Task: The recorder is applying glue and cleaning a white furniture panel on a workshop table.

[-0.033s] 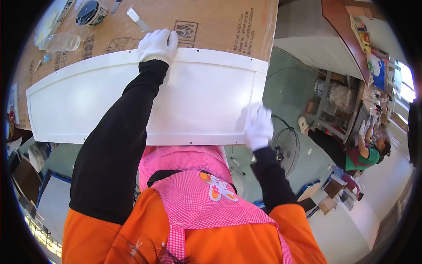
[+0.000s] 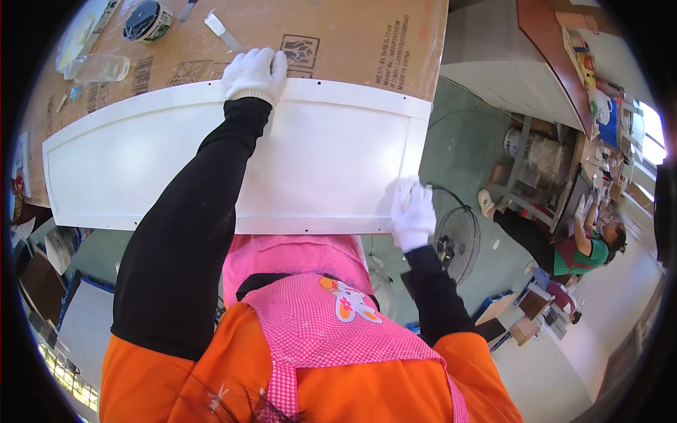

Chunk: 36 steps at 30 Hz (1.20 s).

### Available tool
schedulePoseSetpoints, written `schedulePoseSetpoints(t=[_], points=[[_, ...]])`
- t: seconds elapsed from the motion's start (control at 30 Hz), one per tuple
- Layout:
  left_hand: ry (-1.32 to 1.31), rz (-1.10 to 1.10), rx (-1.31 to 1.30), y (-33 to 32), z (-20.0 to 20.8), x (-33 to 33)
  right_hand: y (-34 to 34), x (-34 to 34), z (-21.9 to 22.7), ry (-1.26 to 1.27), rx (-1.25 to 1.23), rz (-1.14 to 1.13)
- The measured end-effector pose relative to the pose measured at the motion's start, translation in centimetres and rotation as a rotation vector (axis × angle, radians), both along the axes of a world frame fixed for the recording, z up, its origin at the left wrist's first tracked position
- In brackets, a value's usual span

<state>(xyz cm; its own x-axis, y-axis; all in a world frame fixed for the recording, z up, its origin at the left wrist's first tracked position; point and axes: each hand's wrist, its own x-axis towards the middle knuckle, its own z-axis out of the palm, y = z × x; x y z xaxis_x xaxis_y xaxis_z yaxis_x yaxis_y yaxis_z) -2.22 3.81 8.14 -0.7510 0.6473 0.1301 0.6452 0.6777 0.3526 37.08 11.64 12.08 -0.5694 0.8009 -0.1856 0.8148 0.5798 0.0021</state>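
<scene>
A long white framed panel (image 2: pixel 338 162) with a raised rim and small dark holes lies across the cardboard-topped table. At its far edge my gloved left hand (image 2: pixel 254 75) bends its fingers over the rim and holds it. My right hand (image 2: pixel 412 213), also in a white glove, is closed at the panel's near right corner, against the right-hand rim. Whatever its curled fingers hold, if anything, is hidden, and the hand is a little blurred.
On the cardboard (image 2: pixel 352 42) beyond the panel are a scraper (image 2: pixel 223 32), a round tub (image 2: pixel 148 22) and a clear bottle (image 2: pixel 99 68). A standing fan (image 2: pixel 457 243) is right of my right hand. Farther right, a co-worker (image 2: pixel 585 247) works at a bench.
My right hand has shifted slightly nearer to me along the panel's right-hand rim. The left hand and the panel look nearly unchanged.
</scene>
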Motion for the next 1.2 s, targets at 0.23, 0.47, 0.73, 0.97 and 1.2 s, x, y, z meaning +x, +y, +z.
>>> schedulePoseSetpoints(t=[0.23,0.47,0.73,0.97,1.2], points=[[0.082,-0.017,0.048,-0.2,-0.6,-0.1,8.7,-8.4,-0.8,0.073,-0.002,0.018],[0.068,-0.018,0.028,0.6,-0.5,0.1,14.1,-14.8,-0.4,0.134,0.027,-0.235],[0.069,-0.004,0.037,-0.1,-0.4,-0.3,5.6,-3.8,-1.0,0.203,-0.249,-0.335],[0.071,-0.017,0.061,0.6,-0.5,0.0,14.9,-12.0,-1.0,0.251,-0.193,-0.353],[0.040,-0.014,0.046,0.5,-0.4,0.0,12.2,-9.1,-2.9,0.376,-0.039,-0.154]])
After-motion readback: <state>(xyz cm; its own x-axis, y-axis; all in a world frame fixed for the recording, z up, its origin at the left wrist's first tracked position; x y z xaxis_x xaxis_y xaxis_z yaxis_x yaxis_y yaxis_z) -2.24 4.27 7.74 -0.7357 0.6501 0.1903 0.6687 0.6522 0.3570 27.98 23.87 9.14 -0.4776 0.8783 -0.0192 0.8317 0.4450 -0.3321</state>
